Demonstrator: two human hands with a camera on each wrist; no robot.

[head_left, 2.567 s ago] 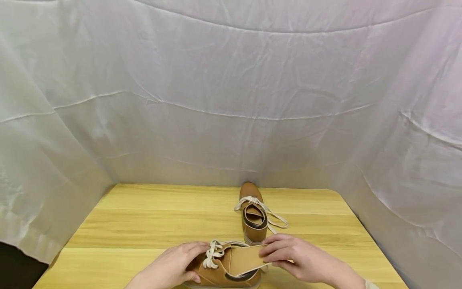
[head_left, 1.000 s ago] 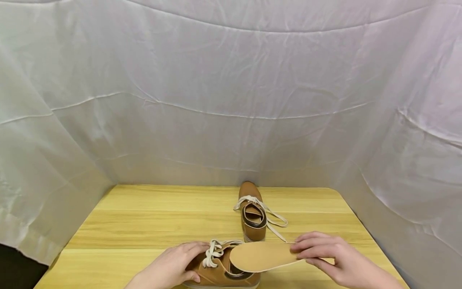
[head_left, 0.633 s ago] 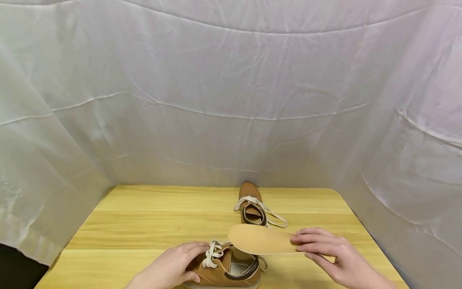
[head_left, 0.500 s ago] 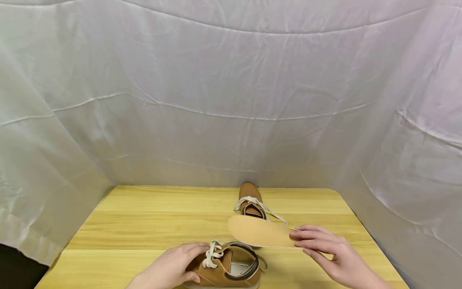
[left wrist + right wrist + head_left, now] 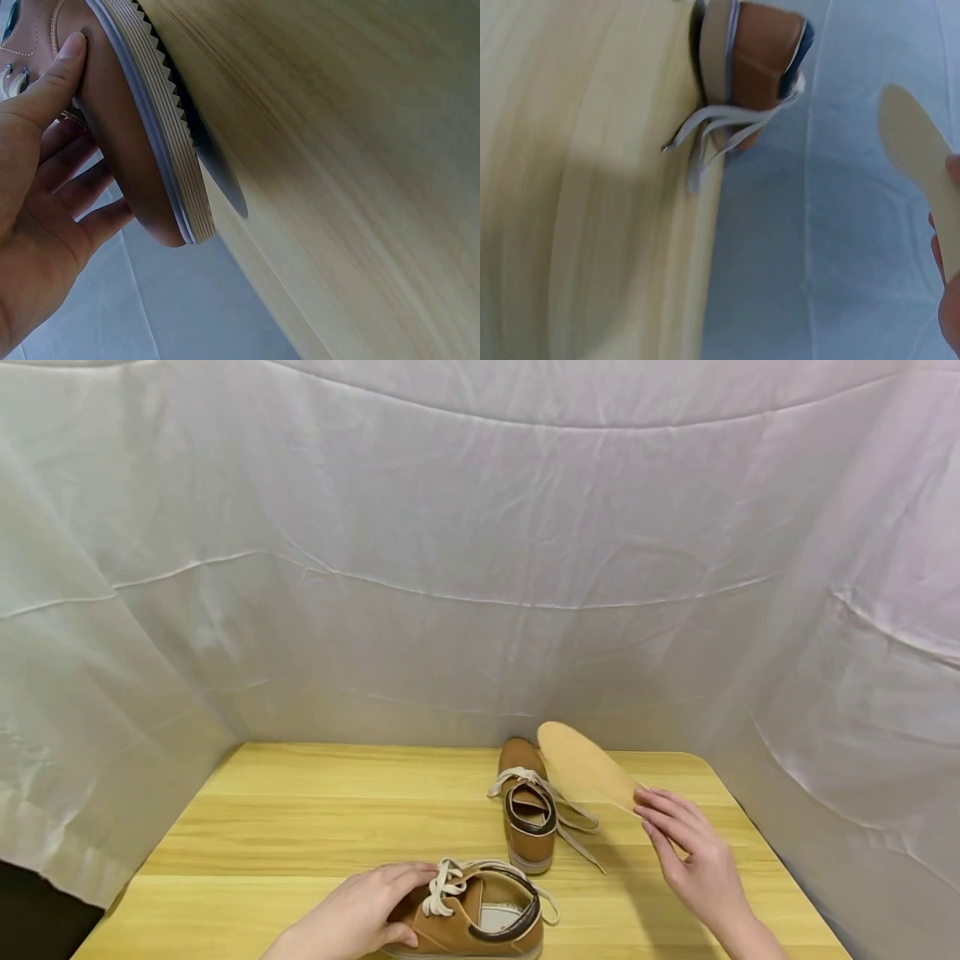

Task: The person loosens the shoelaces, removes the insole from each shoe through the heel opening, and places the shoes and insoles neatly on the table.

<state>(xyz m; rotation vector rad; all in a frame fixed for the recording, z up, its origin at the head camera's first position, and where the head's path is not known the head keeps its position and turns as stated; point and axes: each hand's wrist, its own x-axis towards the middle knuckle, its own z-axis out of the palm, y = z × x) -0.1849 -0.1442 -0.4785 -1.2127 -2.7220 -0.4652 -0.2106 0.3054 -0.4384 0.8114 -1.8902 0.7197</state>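
A brown lace-up shoe (image 5: 457, 931) lies sideways at the table's near edge, toe to the left. My left hand (image 5: 367, 906) grips its toe end; in the left wrist view the thumb (image 5: 64, 71) presses one side and the fingers curl round the other. The shoe's opening shows a pale inner floor. My right hand (image 5: 693, 852) pinches one end of a tan insole (image 5: 588, 764), raised above the table with its rounded end pointing up and left. In the right wrist view the insole (image 5: 915, 139) stands at the right edge, the hand partly cut off.
A second brown shoe (image 5: 531, 839) stands farther back, toe away from me, its cream laces (image 5: 577, 818) trailing right onto the wooden table (image 5: 315, 827). Pale cloth (image 5: 480, 635) hangs behind and at both sides of the table.
My right hand has drawn the insole out of the near shoe, then lifted it up, back and to the right, tilting it. The left hand has stayed on the shoe.
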